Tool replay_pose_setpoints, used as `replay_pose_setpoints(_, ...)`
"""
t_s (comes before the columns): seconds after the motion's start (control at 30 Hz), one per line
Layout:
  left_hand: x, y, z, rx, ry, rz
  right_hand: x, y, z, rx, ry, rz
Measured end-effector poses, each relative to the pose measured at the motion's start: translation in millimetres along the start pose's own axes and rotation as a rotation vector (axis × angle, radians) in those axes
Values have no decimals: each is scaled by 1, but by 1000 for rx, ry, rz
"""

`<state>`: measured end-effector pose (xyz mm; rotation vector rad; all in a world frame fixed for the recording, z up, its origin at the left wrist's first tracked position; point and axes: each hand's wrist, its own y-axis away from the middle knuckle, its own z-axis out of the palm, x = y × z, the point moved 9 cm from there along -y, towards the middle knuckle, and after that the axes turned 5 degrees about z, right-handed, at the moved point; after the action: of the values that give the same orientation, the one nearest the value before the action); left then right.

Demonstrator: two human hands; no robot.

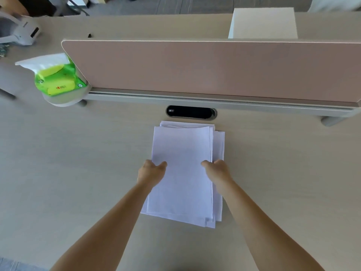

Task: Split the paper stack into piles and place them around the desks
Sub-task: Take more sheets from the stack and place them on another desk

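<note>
Paper stack (181, 173), loosely squared, is laid on the near desk (78, 163) just before the cable slot (191, 112). It is gripped at both long edges by left hand (151, 171) and right hand (217, 171), thumbs laid on top.

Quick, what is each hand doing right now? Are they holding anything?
Left hand: closed on the left edge of the paper stack, thumb on top.
Right hand: closed on the stack's right edge, thumb on top.
</note>
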<state>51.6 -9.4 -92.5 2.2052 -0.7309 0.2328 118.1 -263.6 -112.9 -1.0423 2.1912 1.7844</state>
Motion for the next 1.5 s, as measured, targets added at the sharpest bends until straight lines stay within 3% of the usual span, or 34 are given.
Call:
replay_pose_setpoints(0.4,-4,-2,-9,20,46,53,0,12,6,117,-127,-4)
replay_pose_setpoints(0.57,-8,-2,-12,9,107,72,5,17,18,28,-52,53)
replay_pose_setpoints(0.83,-23,-3,-13,2,274,59,2,25,34,-32,-171,43)
replay_pose_setpoints(0.97,-33,-6,-29,-56,375,59,-20,43,31,-26,-185,-99)
replay_pose_setpoints(1.07,-34,-4,-66,-81,580,97,-55,74,39,-108,-225,-272)
replay_pose_setpoints(1.17,-16,20,-123,-118,832,268,-94,116,54,-171,-286,-457)
replay_pose_setpoints(1.23,-8,40,-170,-32,823,444,-119,151,71,-201,-356,-607)
replay_pose_setpoints(1.37,-30,79,-256,303,937,680,-142,206,120,-234,-511,-776)
replay_pose_setpoints(1.5,-94,74,-291,312,942,682,-136,225,177,-260,-374,-779)
